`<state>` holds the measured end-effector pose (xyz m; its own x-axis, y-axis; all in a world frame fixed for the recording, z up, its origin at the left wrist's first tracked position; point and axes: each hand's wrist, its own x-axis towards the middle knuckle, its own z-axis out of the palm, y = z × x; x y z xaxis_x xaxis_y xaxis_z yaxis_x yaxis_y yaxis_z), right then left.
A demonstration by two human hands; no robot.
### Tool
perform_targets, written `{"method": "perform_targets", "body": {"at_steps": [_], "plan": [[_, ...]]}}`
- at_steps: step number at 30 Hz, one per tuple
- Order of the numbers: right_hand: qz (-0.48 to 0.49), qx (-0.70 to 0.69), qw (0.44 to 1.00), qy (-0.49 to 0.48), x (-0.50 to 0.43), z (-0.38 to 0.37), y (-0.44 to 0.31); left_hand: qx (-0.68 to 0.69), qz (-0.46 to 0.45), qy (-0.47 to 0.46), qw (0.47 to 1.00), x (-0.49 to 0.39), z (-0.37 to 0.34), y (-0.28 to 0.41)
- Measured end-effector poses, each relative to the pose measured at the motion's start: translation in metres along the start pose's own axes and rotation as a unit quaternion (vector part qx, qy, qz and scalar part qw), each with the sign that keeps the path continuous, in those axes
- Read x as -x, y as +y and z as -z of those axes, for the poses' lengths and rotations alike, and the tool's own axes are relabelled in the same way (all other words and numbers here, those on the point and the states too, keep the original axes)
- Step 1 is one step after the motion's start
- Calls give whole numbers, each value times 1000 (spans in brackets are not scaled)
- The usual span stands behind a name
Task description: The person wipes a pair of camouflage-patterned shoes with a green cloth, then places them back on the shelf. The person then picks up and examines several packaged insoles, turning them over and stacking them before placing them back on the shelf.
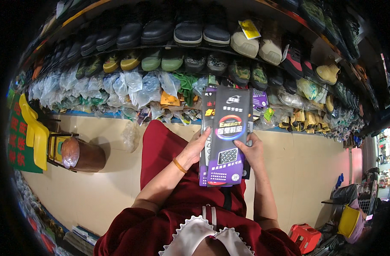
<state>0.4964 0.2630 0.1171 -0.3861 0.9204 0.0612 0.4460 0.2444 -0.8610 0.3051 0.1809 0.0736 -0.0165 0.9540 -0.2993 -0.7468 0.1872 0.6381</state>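
Observation:
A stack of flat black and purple shoe insole packets [228, 137] is held in front of my lap, its top packet facing up with printed writing and a patterned picture. My left hand [196, 148] grips the stack by its left side, thumb on top. From the right, my right hand [251, 148] clasps it with the thumb lying across the front packet. Other packets [207, 112] fan out a little behind the top one at the left. My fingers beneath the stack are mostly hidden. An amber-coloured bangle [179, 165] circles my left wrist.
Shelves ahead carry rows of black shoes [188, 32], green clogs [172, 60] and plastic-wrapped goods [131, 86]. At left stand a yellow chair [38, 137] and a brown round stool [89, 155]. A red plastic stool [305, 238] sits at lower right, near a yellow container [348, 220].

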Motion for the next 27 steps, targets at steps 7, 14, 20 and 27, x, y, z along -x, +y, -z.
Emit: {"method": "perform_targets", "body": {"at_steps": [7, 14, 20, 27], "plan": [[-71, -302, 948, 69, -9, 48, 20, 97, -6, 16, 995, -6, 5, 17], [-47, -338, 924, 175, -7, 101, 34, 116, -43, 54, 991, -7, 15, 30], [-30, -367, 920, 132, 3, 100, 43, 125, -47, 48, 990, -6, 14, 33], [-28, -197, 972, 122, -8, 58, 44, 37, -76, 10, 996, -2, 8, 29]]}}
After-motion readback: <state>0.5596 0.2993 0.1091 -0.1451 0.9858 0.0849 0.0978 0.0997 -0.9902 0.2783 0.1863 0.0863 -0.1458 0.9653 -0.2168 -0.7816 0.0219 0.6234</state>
